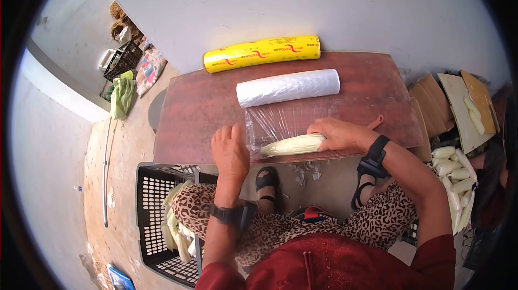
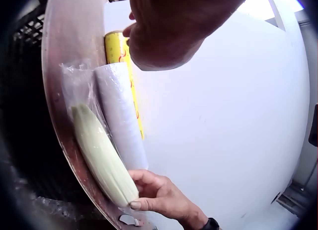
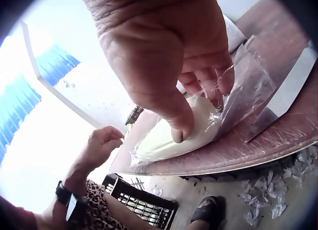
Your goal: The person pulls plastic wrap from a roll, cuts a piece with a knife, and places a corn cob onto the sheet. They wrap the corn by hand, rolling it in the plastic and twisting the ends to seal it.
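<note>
An ear of corn (image 1: 294, 145) in its pale husk lies on clear plastic film (image 1: 270, 120) near the table's front edge. My right hand (image 1: 341, 134) grips its right end, with the thumb (image 3: 182, 128) on the near side and the fingers over the far side. The film runs out from a white roll (image 1: 288, 87) just behind. To the left of the corn, my left hand (image 1: 231, 149) is raised by the table's edge, its fingers bent and apart from the corn. In the left wrist view the corn (image 2: 102, 158) shows at full length.
A yellow printed roll (image 1: 261, 53) lies by the wall. A knife blade (image 3: 285, 98) rests on the tabletop, right of the film. A black crate (image 1: 154, 225) with more corn stands at lower left; wrapped ears (image 1: 456, 174) are piled at right, beside cardboard (image 1: 431, 103).
</note>
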Available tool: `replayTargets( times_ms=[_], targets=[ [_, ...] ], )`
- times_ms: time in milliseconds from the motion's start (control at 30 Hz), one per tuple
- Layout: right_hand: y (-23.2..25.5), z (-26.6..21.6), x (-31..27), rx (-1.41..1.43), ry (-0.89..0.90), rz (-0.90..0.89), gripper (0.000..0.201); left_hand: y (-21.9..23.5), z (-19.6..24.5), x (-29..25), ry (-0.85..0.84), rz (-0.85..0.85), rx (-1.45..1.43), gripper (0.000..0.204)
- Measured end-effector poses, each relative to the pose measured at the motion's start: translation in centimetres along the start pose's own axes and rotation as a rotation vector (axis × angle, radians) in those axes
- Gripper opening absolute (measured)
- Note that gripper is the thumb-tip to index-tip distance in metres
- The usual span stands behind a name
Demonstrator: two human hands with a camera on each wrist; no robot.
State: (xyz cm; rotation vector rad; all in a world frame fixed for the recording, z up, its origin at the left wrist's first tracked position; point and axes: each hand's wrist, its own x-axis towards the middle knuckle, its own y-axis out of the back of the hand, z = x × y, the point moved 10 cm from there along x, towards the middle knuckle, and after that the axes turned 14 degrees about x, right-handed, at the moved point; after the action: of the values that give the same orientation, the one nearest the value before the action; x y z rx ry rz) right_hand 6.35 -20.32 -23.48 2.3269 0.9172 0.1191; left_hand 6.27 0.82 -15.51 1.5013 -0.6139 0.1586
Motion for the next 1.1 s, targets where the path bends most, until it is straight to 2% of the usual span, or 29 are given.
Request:
replayTargets(
  times_ms=[33, 100, 167, 267, 467, 633, 733, 933, 1033, 1100],
  targets=[
    [0.0, -0.2, -0.1, -0.005, 0.01, 0.0, 0.043, 1.5, 1.7, 0.0, -0.059, 0.082, -0.09, 0.025],
    [-0.2, 0.5, 0.1, 0.004, -0.022, -0.028, 0.042, 2.7, 6.0, -1.0, -0.219, 0.13, -0.262, 0.034],
    [-0.2, 0.4, 0.3, 0.007, -0.03, -0.032, 0.042, 1.5, 10.1, -2.4, -0.356, 0.005, -0.441, 0.038],
    [0.1, 0.0, 0.1, 0.005, -0.02, 0.0, 0.042, -2.6, 13.7, -4.5, -0.47, -0.122, -0.357, 0.056],
    [0.2, 0.4, 0.2, 0.021, -0.019, 0.007, 0.042, -5.0, 13.0, -4.3, -0.403, -0.211, -0.232, 0.077],
    [0.5, 0.6, -0.2, 0.028, -0.007, 0.009, 0.047, -6.2, 12.0, -3.2, -0.331, -0.218, -0.244, 0.075],
    [1.5, 1.7, -1.2, 0.012, -0.138, 0.02, 0.043, -6.6, 11.7, -2.6, -0.293, -0.242, -0.271, 0.072],
    [4.4, 2.9, -3.0, -0.01, -0.202, 0.142, 0.026, -6.8, 11.6, -1.9, -0.255, -0.26, -0.294, 0.065],
    [5.6, 3.3, -3.3, -0.003, -0.214, 0.203, 0.025, -7.1, 11.5, -1.8, -0.252, -0.229, -0.293, 0.062],
    [7.2, 3.7, -4.3, -0.211, -0.467, 0.21, 0.025, -7.2, 11.4, -1.7, -0.245, -0.238, -0.294, 0.06]
  ],
)
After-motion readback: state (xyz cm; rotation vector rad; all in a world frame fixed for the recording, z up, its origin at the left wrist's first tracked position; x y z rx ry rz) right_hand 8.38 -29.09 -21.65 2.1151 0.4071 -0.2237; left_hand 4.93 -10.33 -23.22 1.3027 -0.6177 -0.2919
